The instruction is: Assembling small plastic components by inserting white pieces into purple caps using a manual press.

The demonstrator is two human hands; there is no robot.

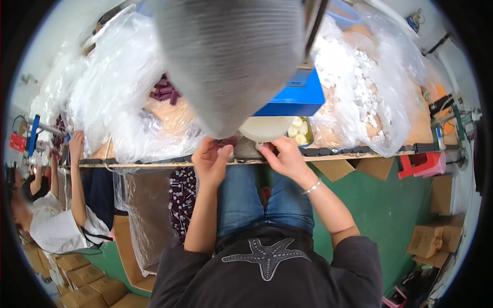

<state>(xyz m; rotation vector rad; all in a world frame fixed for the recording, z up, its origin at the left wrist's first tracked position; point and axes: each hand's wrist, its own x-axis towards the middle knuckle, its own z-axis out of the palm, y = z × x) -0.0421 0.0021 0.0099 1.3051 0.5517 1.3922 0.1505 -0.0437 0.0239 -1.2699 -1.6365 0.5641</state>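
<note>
While our two bare hands meet at the table edge in the middle of the frame, we see the left hand (210,156) with its fingers curled together around a small dark purple plastic piece (226,141), the thumb pressed up against it. Our right hand (284,156) sits just beside, its fingertips pinched together on something small and pale at the rim of the round white plastic bowl (264,128); we cannot tell what that item is. One thin beaded bracelet (311,188) circles the right wrist.

Just right of the bowl, one small yellow-green tray (309,132) holds about four white round caps (298,129). One blue box (295,97) lies above the bowl, partly hidden by a large grey blurred shape (231,56) in the upper centre. We count two big clear plastic bags: one in the upper left (102,87) with a cluster of dark purple parts (164,91) inside, and one in the upper right (370,77) heaped with white caps too many to count.

At the left edge, another person in a white shirt (56,226) reaches one arm up to the long wooden table (359,152). One red plastic stool (421,165) stands on the green floor (380,210) at right, with several cardboard boxes (426,240) in the lower right and more in the lower left.
</note>
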